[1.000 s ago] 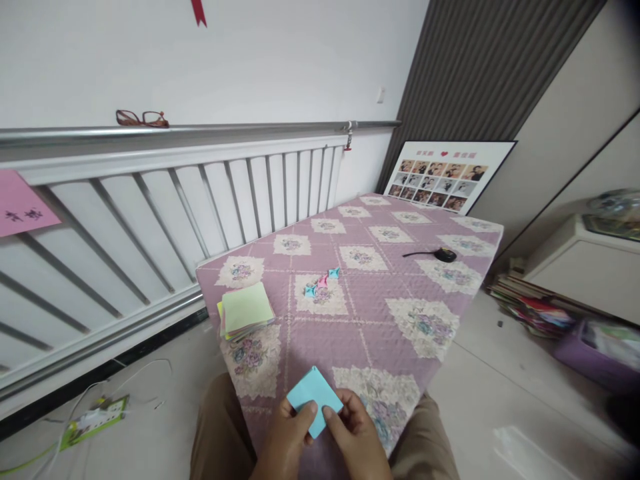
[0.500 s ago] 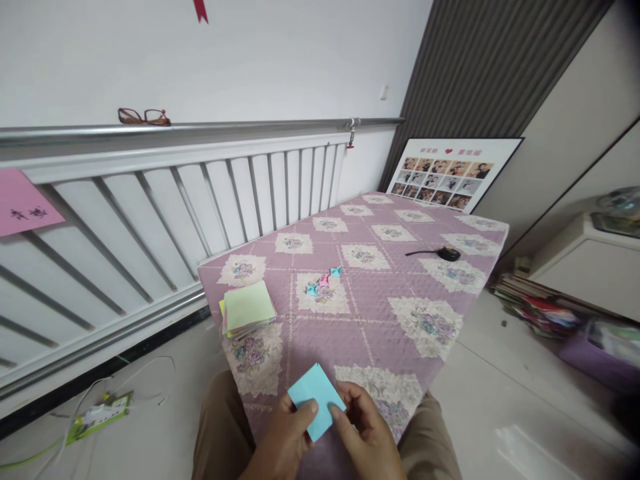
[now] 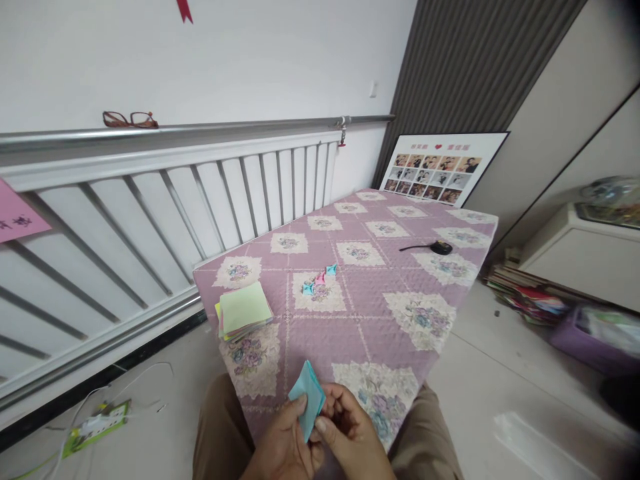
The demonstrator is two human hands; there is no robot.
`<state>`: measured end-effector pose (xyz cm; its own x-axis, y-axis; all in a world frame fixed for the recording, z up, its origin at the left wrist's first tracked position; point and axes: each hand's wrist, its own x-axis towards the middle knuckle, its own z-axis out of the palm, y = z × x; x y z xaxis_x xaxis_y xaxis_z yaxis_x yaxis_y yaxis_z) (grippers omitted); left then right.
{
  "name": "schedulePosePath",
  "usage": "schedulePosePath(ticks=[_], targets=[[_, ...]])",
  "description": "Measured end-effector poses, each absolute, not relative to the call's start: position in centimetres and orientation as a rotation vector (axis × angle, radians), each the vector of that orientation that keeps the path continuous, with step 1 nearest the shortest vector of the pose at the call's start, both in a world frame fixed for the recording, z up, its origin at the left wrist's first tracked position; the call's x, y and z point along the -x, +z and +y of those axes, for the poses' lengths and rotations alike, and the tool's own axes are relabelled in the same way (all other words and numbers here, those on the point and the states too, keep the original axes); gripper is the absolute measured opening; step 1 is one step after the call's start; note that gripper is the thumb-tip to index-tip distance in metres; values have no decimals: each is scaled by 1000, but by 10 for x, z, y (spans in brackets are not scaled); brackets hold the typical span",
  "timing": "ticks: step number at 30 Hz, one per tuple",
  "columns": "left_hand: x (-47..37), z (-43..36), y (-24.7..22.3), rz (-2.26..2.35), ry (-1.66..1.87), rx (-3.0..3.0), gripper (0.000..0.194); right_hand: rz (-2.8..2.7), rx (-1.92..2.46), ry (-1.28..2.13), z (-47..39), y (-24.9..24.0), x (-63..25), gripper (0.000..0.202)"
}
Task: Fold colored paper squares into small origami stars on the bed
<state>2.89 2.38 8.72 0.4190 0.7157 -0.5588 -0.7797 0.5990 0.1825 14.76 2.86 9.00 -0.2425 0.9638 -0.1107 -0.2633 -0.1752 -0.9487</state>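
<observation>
A folded piece of blue paper [image 3: 309,399] is held up over the near edge of the table, turned so that its layered side edge shows. My left hand [image 3: 290,440] grips it from the left, thumb on its front face. From the right, my right hand [image 3: 350,430] pinches its lower right edge between thumb and fingers. Beyond the hands, three small folded paper pieces lie in a slanting row: a blue one [image 3: 309,289], a pink one [image 3: 320,278] and another blue one [image 3: 331,269]. A stack of coloured paper sheets [image 3: 246,309], pale green on top, rests at the left.
A patterned purple cloth covers the table [image 3: 310,340]. Toward the far right lies a black object with a thin tail [image 3: 441,247]. A white radiator [image 3: 225,200] runs along the left, with glasses [image 3: 131,120] above it. A photo board [image 3: 440,170] leans at the back.
Both hands have turned the blue paper from flat-facing to nearly edge-on, so its layers now show. The whole view has shifted slightly. The small folded pieces stay where they lay.
</observation>
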Motion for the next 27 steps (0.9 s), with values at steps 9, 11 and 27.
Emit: schedulePosePath(ticks=[9,11,27], targets=[[-31,22,76,861,1039,-160,39,-1182,1038,1556,27,100,-153,29],[-30,23,72,999,1086,-331,47,-1160,1070,1525,30,101,-156,33],[-19,32,82,1420,1056,-1007,14,-1082,1130,1660,35,80,-161,43]])
